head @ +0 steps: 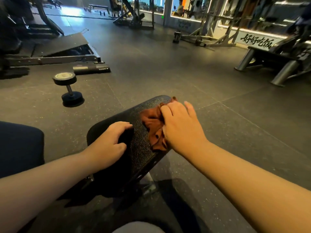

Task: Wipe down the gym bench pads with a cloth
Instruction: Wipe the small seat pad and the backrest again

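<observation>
Single view, head-worn, wide-angle. Faces forward and down, over both forearms [50,175] entering from the bottom edge. Bench pad [140,147] close, lower centre. Rubber floor [168,73] fills mid-frame; gym machines [133,15] far off along the top

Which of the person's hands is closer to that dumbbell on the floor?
Left. The left hand rests on the left side of the pad, toward the dumbbell; the right hand holds the cloth farther right.

A crumpled brown cloth [154,125] lies on the cracked black bench pad [141,148].
</observation>
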The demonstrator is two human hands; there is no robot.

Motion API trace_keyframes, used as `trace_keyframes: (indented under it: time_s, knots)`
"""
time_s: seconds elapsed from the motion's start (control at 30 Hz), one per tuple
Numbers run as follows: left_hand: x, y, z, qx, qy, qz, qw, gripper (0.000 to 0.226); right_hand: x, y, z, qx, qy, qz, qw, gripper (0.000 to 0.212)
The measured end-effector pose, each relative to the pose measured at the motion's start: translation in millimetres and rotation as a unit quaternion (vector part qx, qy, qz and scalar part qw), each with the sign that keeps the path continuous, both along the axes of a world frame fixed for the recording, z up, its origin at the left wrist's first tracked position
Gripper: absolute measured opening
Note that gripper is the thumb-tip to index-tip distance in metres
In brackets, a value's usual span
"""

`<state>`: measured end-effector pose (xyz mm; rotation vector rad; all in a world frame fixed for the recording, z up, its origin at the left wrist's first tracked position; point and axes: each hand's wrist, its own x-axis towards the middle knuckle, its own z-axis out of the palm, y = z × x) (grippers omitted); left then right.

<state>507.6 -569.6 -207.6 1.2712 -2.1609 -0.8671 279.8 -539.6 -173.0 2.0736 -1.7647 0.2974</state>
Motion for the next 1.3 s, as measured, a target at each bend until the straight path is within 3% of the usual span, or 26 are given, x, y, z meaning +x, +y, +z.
trace_keyframes:
  time_s: [0.13, 0.23, 0.37, 0.47, 0.57, 0.67, 0.8, 0.87, 0.9, 1.0, 1.07, 1.23, 1.3]
  knots:
    - [8.4, 0.0, -3.6, 0.012, -0.017, -0.008, 1.0, 0.072, 36.3, 15.8, -17.1, 0.1, -0.01, 0.073, 0.992, 0.056]
    - [13.3, 0.5, -3.2, -0.006, -0.022, -0.029, 0.999, 0.073, 31.8, 13.2, -10.9, 0.126, 0.035, 0.135, 0.982, 0.057]
    - [21.2, 4.2, -13.8, -0.021, -0.043, -0.012, 0.999, 0.068, -9.3, -12.5, 4.5, 0.087, -0.01, 0.029, 0.996, 0.048]
    - [19.0, 5.1, -19.4, -0.027, -0.032, 0.028, 0.999, 0.064, 24.0, -6.5, -11.7, 0.04, 0.008, -0.02, 0.999, 0.042]
    - [13.5, 6.5, -20.1, -0.047, -0.003, 0.042, 0.998, 0.057, 76.6, 13.5, -38.3, 0.092, -0.016, 0.124, 0.988, 0.046]
    - [14.5, 6.4, -16.7, -0.044, 0.0, 0.055, 0.998, 0.056, 63.5, 4.3, -27.8, 0.127, -0.011, 0.197, 0.972, 0.046]
    - [21.2, 2.6, -14.5, -0.002, -0.055, 0.081, 0.995, 0.058, 18.4, -41.7, 4.3, 0.109, 0.016, 0.048, 0.993, 0.045]
    - [23.8, 2.4, -16.1, 0.024, -0.055, 0.125, 0.99, 0.056, 36.2, -48.7, -0.5, 0.092, 0.026, -0.023, 0.995, 0.045]
    - [25.0, 3.6, -17.0, 0.037, -0.05, 0.145, 0.988, 0.056, 55.4, -49.0, -11.6, 0.098, 0.033, -0.008, 0.995, 0.044]
    - [28.3, 4.6, -26.6, 0.034, -0.027, 0.152, 0.987, 0.058, 104.9, -44.1, -39.0, 0.146, 0.044, 0.162, 0.975, 0.042]
    - [26.9, 7.1, -28.1, 0.037, -0.03, 0.155, 0.987, 0.058, 98.5, -58.7, -24.9, 0.172, 0.03, 0.204, 0.963, 0.042]
    - [22.7, 24.6, -30.3, 0.08, -0.042, 0.153, 0.984, 0.062, 68.7, -95.0, -2.8, 0.133, 0.032, 0.018, 0.99, 0.045]
    - [21.3, 36.7, -29.5, 0.099, -0.04, 0.157, 0.982, 0.066, 104.3, -88.8, -21.6, 0.154, 0.044, 0.039, 0.986, 0.048]
